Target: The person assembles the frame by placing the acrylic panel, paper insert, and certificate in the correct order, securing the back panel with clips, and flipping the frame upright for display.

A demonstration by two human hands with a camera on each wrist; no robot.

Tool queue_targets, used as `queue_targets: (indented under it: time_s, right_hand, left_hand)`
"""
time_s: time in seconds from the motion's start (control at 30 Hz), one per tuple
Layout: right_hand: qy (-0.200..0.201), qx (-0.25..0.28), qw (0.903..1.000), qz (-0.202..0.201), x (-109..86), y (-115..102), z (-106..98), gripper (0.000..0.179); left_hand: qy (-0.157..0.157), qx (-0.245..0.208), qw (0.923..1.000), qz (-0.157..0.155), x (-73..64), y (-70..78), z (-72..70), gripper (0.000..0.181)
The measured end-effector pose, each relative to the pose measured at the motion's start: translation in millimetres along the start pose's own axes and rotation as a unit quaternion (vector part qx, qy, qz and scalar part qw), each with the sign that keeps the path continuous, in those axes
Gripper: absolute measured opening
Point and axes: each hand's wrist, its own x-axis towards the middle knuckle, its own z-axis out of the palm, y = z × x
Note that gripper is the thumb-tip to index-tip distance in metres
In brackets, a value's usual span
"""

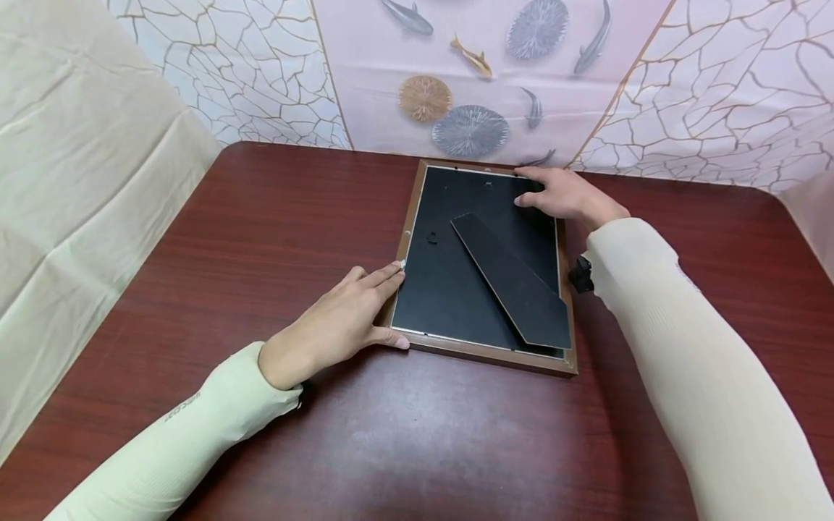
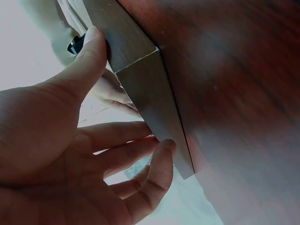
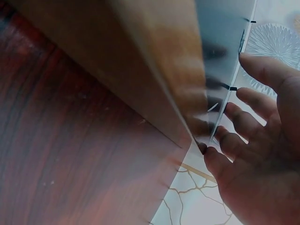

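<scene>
A brown-edged picture frame (image 1: 491,357) lies face down on the table, its black backing board (image 1: 449,289) upward. A black easel stand (image 1: 515,282) slants across the backing, its wide end by the near right corner. My left hand (image 1: 339,311) touches the left edge with extended fingers, while its thumb rests at the near left corner. In the left wrist view the frame's side (image 2: 150,93) shows between thumb and fingers. My right hand (image 1: 567,194) reaches over the far right corner with loosely spread fingers. Its fingertips (image 3: 234,110) lie along the far edge in the right wrist view.
The dark red wooden table (image 1: 293,217) has rounded far corners. Behind it hangs a patterned cloth (image 1: 365,65) with fish and round motifs. Pale creased fabric (image 1: 59,181) hangs on the left. A small black device (image 1: 582,275) sits at the right wrist.
</scene>
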Motion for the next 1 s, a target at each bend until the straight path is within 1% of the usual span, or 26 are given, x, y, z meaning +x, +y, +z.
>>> queue_targets:
  time_s: [0.23,0.47,0.73,0.8,0.9,1.0]
  right_hand:
    - [-0.009,-0.015,0.9998,-0.002,-0.6,-3,-2,0.068]
    - [-0.008,-0.036,0.9992,-0.018,-0.3,0,-2,0.068]
    - [-0.024,-0.032,0.9987,-0.031,-1.7,7,-2,0.070]
    - [-0.032,-0.032,0.9985,-0.031,-2.0,8,-3,0.071]
    - [-0.056,-0.042,0.9972,-0.026,-2.4,6,-7,0.072]
    - [-0.085,-0.062,0.9941,-0.025,-0.5,-4,-14,0.072]
  left_hand:
    - [0.004,0.004,1.0000,0.003,-0.3,-1.5,-0.4,0.099]
    - [0.003,0.007,1.0000,0.006,0.2,-2.8,-0.4,0.099]
    - [0.000,0.006,1.0000,0.007,2.6,-3.6,0.3,0.099]
    - [-0.001,0.006,1.0000,0.008,2.9,-3.5,0.5,0.099]
    - [-0.007,0.003,0.9999,0.011,1.8,-2.9,0.7,0.099]
    - [-0.008,0.005,0.9999,0.004,-2.4,-3.1,-0.4,0.099]
